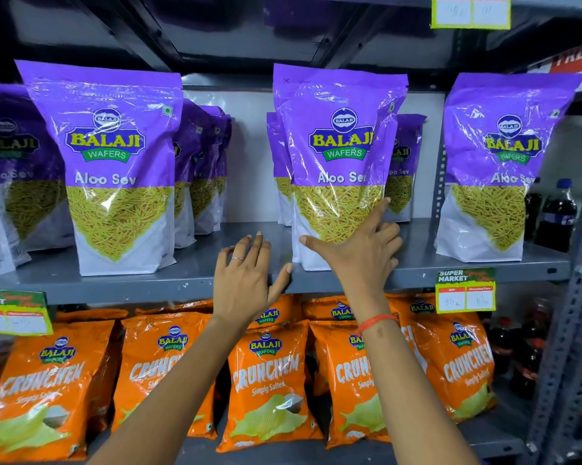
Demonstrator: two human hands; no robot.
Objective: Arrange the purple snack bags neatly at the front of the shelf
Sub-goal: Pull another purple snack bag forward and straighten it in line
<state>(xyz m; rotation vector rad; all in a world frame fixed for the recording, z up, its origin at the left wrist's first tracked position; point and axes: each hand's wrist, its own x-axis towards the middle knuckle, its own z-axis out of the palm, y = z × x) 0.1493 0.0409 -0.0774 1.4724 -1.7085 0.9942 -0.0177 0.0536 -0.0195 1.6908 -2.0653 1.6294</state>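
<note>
Purple snack bags stand upright on the grey shelf (195,260). One bag (111,162) stands at the front left, with more purple bags (202,156) behind it. A middle bag (336,152) stands near the shelf's front edge, with others behind it. A third bag (500,162) stands at the right. My right hand (360,250) lies flat against the lower front of the middle bag, fingers spread. My left hand (246,276) hovers open over the shelf's front edge, just left of that bag, holding nothing.
Orange snack bags (269,380) fill the shelf below. Price tags (465,290) hang from the shelf's front edge at right and at left (12,312). Dark soda bottles (556,216) stand at the far right beside a perforated metal upright (571,330).
</note>
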